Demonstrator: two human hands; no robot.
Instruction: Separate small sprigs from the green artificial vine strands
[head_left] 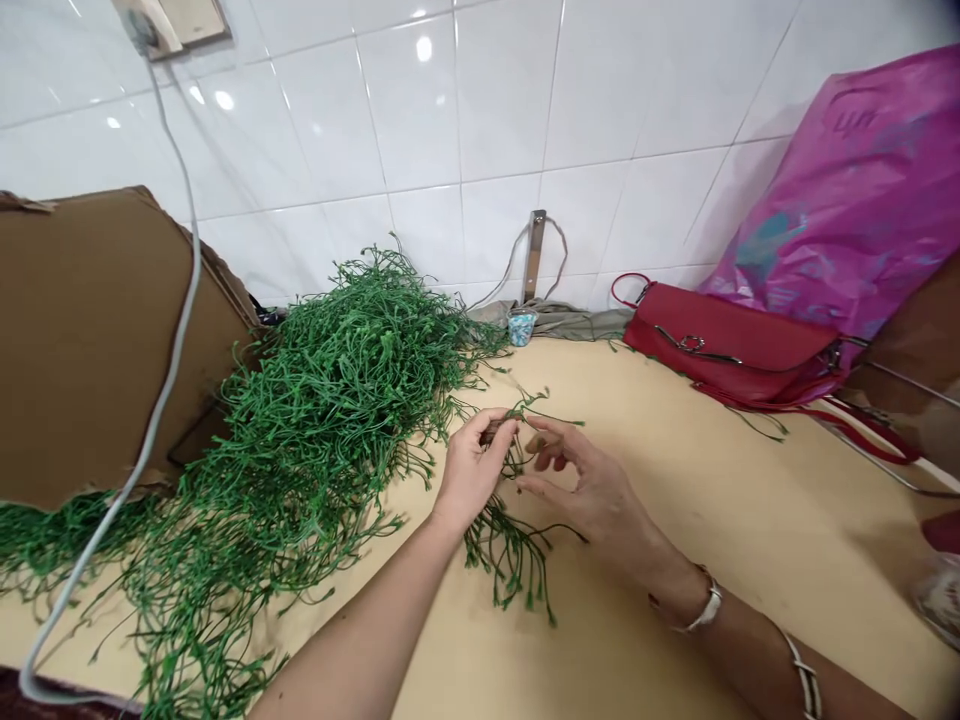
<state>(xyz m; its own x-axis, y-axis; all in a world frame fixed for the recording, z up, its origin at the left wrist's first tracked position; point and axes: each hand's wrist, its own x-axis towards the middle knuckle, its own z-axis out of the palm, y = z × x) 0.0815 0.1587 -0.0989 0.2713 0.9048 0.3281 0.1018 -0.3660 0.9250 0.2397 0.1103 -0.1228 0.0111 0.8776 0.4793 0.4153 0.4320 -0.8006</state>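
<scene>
My left hand (pixel 474 468) is closed round a bunch of thin green artificial stems (pixel 514 560), whose small knobbed tips hang below it over the table. A few stems also stick out above its thumb and fingertips. Just to the right, my right hand (pixel 583 478) has its thumb and fingers apart, close to the bunch and facing it. Whether its fingertips touch a stem is hard to make out. A large tangled heap of the same green stems (pixel 352 370) lies to the left of both hands.
A cardboard box (pixel 90 340) stands at the left, with a white cable (pixel 184 300) hanging in front. By the tiled wall are a metal strip (pixel 534 255) and a small blue patterned object (pixel 521 328). A red handbag (pixel 731 335) and a pink plastic bag (pixel 855 200) sit at the right.
</scene>
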